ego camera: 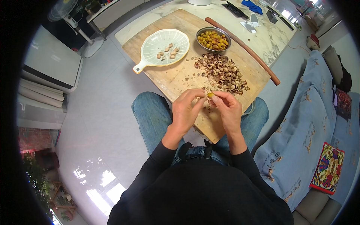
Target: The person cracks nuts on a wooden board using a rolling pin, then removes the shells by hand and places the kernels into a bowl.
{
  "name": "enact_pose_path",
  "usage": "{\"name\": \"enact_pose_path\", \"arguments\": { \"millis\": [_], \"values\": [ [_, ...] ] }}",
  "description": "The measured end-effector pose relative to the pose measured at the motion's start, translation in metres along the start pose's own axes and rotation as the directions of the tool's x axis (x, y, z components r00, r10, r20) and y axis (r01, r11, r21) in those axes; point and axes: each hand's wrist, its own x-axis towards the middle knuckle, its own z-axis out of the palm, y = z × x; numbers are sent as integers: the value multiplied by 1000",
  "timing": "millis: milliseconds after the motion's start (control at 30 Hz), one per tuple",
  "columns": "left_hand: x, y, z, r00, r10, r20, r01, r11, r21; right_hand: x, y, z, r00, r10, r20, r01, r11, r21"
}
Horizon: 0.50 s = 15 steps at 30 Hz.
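A single yellow-green kernel (210, 95) is pinched between the thumb and fingers of my right hand (228, 107). Close on its left is my left hand (187, 108), thumb and forefinger nearly meeting; whether a bit of shell lies between them is too small to tell. Both hands are over the near part of a wooden board (157, 81). Just beyond them spreads a heap of cracked brown shells (222, 71). A steel bowl (198, 45) of yellow-green and reddish kernels (213, 40) stands behind the heap. A white handled dish (152, 42) at the left holds several pale, whole nuts (172, 53).
A wooden rolling pin (244, 47) lies along the board's right side, on the marble-patterned table (270, 42). Farther back are a black remote control (234, 10), a blue cloth (252, 6) and a small metal stand (250, 24). My knees are under the board's near sides.
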Motion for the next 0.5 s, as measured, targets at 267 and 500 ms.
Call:
{"name": "enact_pose_path", "arguments": {
  "millis": [267, 500],
  "values": [
    [-13, -19, -29, 998, -31, 59, 4, 909, 417, 27, 7, -37, 1000, 5, -26, -6, 999, -46],
    [15, -38, 19, 985, 72, 156, -112, 957, 266, 143, -24, -35, 969, -245, 11, 244, 956, -161]
  ]
}}
